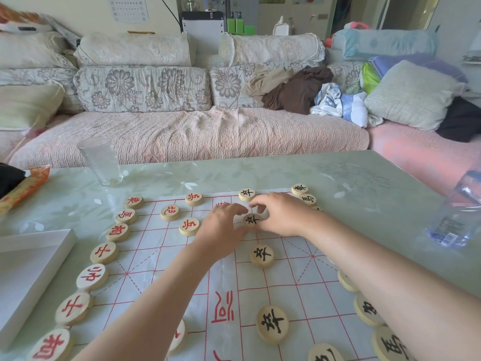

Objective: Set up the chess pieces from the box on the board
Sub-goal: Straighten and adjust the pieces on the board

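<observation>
Head view: both hands meet over one round wooden disc (253, 220) on the far middle part of the board (294, 300). The disc is flat and pale, with the black sign 卒 on top. The left hand (222, 225) has its fingers and thumb curled round the disc's left edge and grips it. The right hand (281, 213) is curled at the disc's far right edge. I cannot tell if it grips the disc or only touches it.

The board is a thin white sheet with red lines that make squares. A big red 河 is printed in its middle strip. A second 卒 disc (262, 255) lies just nearer than the hands, and a third 卒 disc (272, 323) lies nearer still. A red 兵 disc (189, 226) sits just left of the left hand. Down the left edge runs a row of red discs (104, 252), and two of them read 士.

A flat white box (33, 256) lies left of the board on the table (338, 178), which is shiny, pale green and has faint flowers. A clear glass (100, 160) stands past the board. A clear plastic bottle (455, 217) stands at the right, and the writing on its label is too small to read. Behind is a sofa (182, 136) with a pink quilted cover and cushions with grey flowers.
</observation>
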Action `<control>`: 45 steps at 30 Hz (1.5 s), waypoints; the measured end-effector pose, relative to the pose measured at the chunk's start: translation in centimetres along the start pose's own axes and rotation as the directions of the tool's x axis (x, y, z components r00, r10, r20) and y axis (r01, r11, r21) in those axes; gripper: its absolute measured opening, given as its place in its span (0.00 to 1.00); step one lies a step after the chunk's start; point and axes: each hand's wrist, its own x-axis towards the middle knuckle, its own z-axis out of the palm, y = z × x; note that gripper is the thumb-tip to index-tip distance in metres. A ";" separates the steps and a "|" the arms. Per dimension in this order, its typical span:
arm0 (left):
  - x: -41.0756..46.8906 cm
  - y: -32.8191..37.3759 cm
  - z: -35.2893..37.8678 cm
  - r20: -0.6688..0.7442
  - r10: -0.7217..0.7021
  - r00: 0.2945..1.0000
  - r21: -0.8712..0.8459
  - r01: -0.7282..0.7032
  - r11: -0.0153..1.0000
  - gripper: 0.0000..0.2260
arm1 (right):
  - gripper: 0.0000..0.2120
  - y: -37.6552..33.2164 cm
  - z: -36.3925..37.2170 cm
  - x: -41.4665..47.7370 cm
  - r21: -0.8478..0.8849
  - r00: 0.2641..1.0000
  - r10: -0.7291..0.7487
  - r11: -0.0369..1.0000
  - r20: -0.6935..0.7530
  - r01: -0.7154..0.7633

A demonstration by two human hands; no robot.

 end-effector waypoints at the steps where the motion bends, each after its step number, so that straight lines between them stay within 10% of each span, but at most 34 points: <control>1: -0.3 0.2 -0.2 -0.019 0.010 1.000 0.010 -0.010 1.000 0.15 | 0.26 -0.1 -0.3 -0.3 0.007 1.000 0.005 1.000 -0.020 -0.005; 8: -3.7 1.5 -1.4 0.026 0.013 1.000 -0.049 -0.011 0.999 0.10 | 0.11 -1.7 -1.9 -4.1 0.002 1.000 0.023 1.000 -0.018 -0.023; 15: -6.3 2.2 -1.2 0.130 0.002 0.992 -0.010 -0.001 1.000 0.18 | 0.27 -3.3 0.1 -9.1 -0.062 0.986 0.093 0.994 0.135 -0.085; 45: -8.1 2.6 -0.2 0.024 0.047 0.999 0.016 -0.047 0.999 0.19 | 0.21 -2.2 1.4 -9.4 0.099 0.992 0.085 0.991 0.088 -0.094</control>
